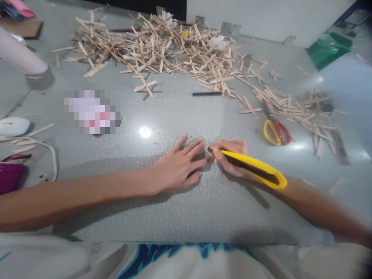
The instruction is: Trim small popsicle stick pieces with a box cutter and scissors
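Observation:
My left hand point(180, 164) lies flat on the grey table with its fingers spread. Its fingertips rest beside, or on, a small piece of wooden stick point(207, 148), mostly covered by fingers. My right hand point(231, 155) is closed round a yellow and black utility knife point(269, 172). The knife's front end points left, at the small wooden piece between my two hands. How far its blade touches the wood I cannot tell. Beyond my right hand lie scissors point(277, 131) with one yellow and one red handle.
A big heap of wooden sticks point(154, 46), some joined in crosses, spreads along the back. More sticks point(285, 102) lie at the right. A dark thin strip point(207, 93) lies before the heap. At the left are a white mouse point(14, 126), a purple item point(10, 177) and a blurred-out object point(91, 112).

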### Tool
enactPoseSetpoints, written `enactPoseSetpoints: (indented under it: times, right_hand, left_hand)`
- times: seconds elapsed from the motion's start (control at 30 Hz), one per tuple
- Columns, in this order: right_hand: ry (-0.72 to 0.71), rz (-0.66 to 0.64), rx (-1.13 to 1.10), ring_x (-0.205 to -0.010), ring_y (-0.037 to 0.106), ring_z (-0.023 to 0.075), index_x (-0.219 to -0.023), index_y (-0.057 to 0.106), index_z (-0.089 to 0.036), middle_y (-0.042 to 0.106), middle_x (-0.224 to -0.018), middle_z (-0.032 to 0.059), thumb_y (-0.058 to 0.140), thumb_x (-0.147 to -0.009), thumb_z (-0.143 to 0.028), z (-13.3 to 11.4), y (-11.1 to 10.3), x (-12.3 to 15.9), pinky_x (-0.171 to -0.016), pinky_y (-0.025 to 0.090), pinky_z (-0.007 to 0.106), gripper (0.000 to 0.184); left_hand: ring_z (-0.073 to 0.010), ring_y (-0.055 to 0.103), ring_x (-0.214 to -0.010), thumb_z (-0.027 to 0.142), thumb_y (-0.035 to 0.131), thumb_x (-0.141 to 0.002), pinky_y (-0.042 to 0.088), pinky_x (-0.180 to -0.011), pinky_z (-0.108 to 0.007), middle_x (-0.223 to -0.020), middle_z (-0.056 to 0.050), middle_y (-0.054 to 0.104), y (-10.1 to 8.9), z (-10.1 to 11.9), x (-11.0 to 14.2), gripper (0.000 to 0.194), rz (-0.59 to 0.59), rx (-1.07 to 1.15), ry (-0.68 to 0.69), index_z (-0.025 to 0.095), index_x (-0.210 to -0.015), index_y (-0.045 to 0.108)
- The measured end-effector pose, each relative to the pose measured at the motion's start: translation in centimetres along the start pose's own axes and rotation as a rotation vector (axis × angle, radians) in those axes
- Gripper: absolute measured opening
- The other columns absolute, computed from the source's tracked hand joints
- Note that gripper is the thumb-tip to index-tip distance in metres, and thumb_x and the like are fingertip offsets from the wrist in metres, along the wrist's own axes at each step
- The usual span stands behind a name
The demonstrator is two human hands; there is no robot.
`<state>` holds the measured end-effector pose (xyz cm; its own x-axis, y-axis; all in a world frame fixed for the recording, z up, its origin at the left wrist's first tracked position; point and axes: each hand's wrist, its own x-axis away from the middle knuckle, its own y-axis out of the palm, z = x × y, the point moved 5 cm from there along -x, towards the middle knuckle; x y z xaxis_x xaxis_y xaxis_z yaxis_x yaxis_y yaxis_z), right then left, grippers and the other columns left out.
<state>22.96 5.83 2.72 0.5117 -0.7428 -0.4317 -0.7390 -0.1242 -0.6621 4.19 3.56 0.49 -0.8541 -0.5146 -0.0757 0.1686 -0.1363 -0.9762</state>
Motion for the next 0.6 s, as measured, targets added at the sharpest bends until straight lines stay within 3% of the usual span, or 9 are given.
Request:
enactPoseSetpoints:
  times: [0.33, 0.6]
  right_hand:
    - [0.085, -0.012, -0.033, -0.056, 0.057, 0.0144, -0.079, 0.059, -0.025, 0.064, -0.068, -0.0010, 0.052, -0.115, -0.037, 0.42, -0.17, 0.12, -0.056, 0.043, 0.031, 0.039]
    - [0.122, 0.036, -0.048, -0.055, 0.056, 0.0112, -0.080, 0.065, -0.023, 0.065, -0.066, -0.0031, 0.058, -0.113, -0.033, -0.12, -0.47, 0.03, -0.057, 0.044, 0.027, 0.035]
  left_hand:
    - [-0.0443, 0.031, -0.170, 0.035, 0.057, -0.112, 0.025, -0.137, -0.073, -0.179, -0.020, 0.042, 0.10, -0.02, 0.13, 0.060, 0.033, 0.027, 0.012, 0.026, -0.171, 0.046]
    - [-0.0439, 0.029, -0.171, 0.034, 0.055, -0.112, 0.026, -0.138, -0.070, -0.177, -0.022, 0.041, 0.65, 0.07, 0.47, 0.061, 0.067, -0.009, 0.047, 0.024, -0.171, 0.043]
